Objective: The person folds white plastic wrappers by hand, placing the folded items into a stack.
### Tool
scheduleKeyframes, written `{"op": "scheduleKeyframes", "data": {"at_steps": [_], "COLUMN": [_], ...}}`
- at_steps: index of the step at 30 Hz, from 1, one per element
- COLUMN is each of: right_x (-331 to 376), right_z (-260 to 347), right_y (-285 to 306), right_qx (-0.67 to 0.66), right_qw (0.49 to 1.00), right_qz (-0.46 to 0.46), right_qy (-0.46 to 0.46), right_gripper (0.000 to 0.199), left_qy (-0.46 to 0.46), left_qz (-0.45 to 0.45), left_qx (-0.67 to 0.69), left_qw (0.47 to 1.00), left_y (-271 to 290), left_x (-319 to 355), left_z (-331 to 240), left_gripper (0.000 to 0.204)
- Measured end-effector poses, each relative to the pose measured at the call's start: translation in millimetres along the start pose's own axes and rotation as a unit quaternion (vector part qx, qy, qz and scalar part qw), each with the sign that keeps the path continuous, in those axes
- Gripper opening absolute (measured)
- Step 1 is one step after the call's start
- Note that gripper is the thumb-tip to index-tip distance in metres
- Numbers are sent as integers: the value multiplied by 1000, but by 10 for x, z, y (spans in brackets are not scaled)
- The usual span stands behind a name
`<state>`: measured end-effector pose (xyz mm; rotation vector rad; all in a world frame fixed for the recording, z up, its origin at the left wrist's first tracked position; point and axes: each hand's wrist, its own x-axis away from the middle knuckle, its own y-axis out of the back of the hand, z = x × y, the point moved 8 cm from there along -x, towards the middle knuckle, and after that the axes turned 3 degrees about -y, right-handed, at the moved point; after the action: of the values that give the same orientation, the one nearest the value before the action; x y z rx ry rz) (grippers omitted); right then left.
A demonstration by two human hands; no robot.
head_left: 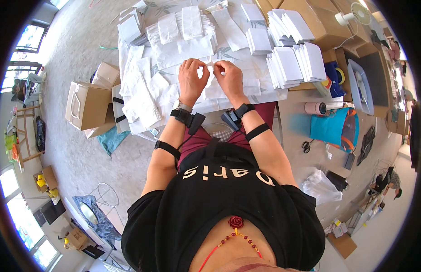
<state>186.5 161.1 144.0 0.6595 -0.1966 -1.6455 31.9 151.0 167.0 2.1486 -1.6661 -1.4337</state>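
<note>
My left hand [192, 82] and my right hand [229, 81] are close together over the near part of the table, each with thumb and fingertips pinched. Something thin and whitish seems to be between the fingertips, but it blends into the white things behind and I cannot make it out. Below the hands lies a flat, translucent white sleeve [247, 87]. Just beyond them spreads a fanned pile of thin white sleeves [181, 49]. To the left, more loose white sleeves [140, 102] overlap near the table's edge.
Stacks of folded white cards [285, 67] fill the table's right side; another white stack [130, 28] stands far left. Cardboard boxes [89, 103] sit on the floor at left. A small fan [359, 14], a blue bin [359, 86] and a turquoise bag [328, 129] are at right.
</note>
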Motion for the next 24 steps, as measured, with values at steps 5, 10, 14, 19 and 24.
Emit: {"op": "scheduleKeyframes", "data": {"at_steps": [5,10,14,19,24], "right_x": [21,93,183,442,632], "right_z": [-183,-415,-782,-1206,-1315], "right_y": [37,39,-39,-168,-74], "right_qx": [-21,-81,-138,-383,-333], "right_qw": [999,989,975,870,873], "right_qz": [-16,-22,-42,-38,-31], "right_qy": [-36,-124,-169,-307,-356], "right_gripper": [9,7,9,20,17], "left_qy": [46,162,321,426,454], "left_qz": [-21,-69,-88,-144,-58], "left_qx": [31,143,310,408,198], "left_qw": [998,974,890,795,867], "left_y": [23,45,-121,-318,-357], "left_x": [6,121,404,840,1180], "left_z": [133,425,848,1226,1570], "left_gripper": [10,6,10,11,13]}}
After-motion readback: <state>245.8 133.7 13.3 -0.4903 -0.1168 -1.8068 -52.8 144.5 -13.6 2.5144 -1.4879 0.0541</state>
